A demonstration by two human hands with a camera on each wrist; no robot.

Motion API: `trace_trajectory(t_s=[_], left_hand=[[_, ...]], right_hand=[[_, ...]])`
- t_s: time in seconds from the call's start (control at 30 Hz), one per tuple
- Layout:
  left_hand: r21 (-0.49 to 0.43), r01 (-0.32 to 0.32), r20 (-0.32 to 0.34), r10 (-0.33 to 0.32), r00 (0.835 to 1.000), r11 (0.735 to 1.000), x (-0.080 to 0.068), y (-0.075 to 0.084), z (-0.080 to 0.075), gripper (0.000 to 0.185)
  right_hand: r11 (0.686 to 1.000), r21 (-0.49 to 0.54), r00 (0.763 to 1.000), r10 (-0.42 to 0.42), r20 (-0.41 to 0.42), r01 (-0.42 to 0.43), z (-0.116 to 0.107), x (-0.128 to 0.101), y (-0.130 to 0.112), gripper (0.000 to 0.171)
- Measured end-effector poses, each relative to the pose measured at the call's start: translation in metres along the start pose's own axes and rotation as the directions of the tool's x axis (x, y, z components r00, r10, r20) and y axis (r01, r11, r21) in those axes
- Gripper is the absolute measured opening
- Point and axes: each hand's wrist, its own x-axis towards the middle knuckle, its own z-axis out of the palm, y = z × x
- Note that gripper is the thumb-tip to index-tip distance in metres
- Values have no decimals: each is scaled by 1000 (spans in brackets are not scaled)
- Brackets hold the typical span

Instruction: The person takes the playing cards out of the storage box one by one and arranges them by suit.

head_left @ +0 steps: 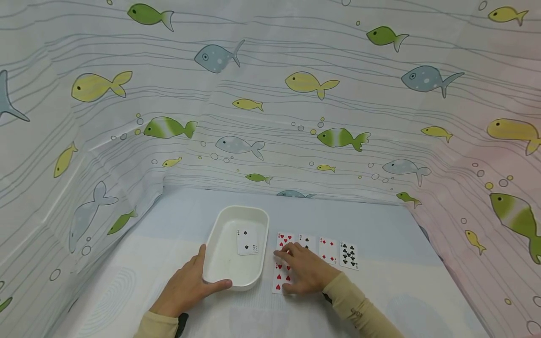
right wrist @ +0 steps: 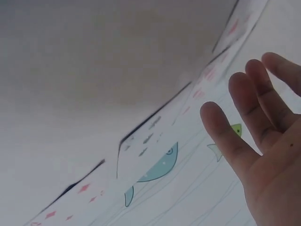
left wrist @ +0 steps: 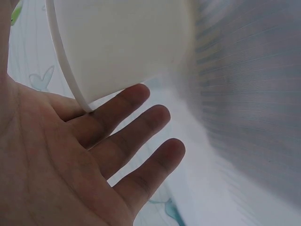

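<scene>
A white plastic tub (head_left: 228, 263) stands left of the middle, with a two of spades (head_left: 246, 241) face up inside, slightly offset over another card. My left hand (head_left: 182, 287) rests at the tub's near left corner, thumb along the near side. In the left wrist view its extended fingers (left wrist: 136, 96) lie against the outer wall. My right hand (head_left: 309, 267) is over the near hearts card (head_left: 278, 284) and partly covers a hearts card (head_left: 285, 237) behind it. In the right wrist view its fingers (right wrist: 244, 94) are spread, with nothing between them.
Beside the far hearts card lie a black three (head_left: 307, 239), partly behind the hand, a four of diamonds (head_left: 328, 250) and a nine of clubs (head_left: 348, 255), in a row. A fish-patterned cloth (head_left: 279, 117) rises behind and on both sides.
</scene>
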Motion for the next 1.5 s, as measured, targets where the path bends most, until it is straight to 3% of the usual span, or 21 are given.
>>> trace_trajectory(t_s=[0.13, 0.37, 0.63, 0.83, 1.5], left_hand=[[5, -6, -2, 6, 1000, 1000, -1, 0, 1, 134], [5, -9, -7, 9, 1000, 1000, -2, 0, 1, 134], [3, 2, -9, -2, 1000, 1000, 0, -1, 2, 134], [-2, 17, 1, -17, 1000, 1000, 0, -1, 3, 134], [-1, 1, 1, -1, 1000, 1000, 1, 0, 1, 133]], right_hand=[[1000, 23, 999, 19, -37, -19, -7, 6, 4, 72], [999, 36, 985, 2, -173, 4, -16, 19, 13, 64], [997, 61, 976, 57, -212, -45, -32, 44, 10, 65], [997, 72, 967, 32, -252, -15, -39, 61, 5, 64], [989, 135, 981, 86, -174, -63, -42, 108, -4, 68]])
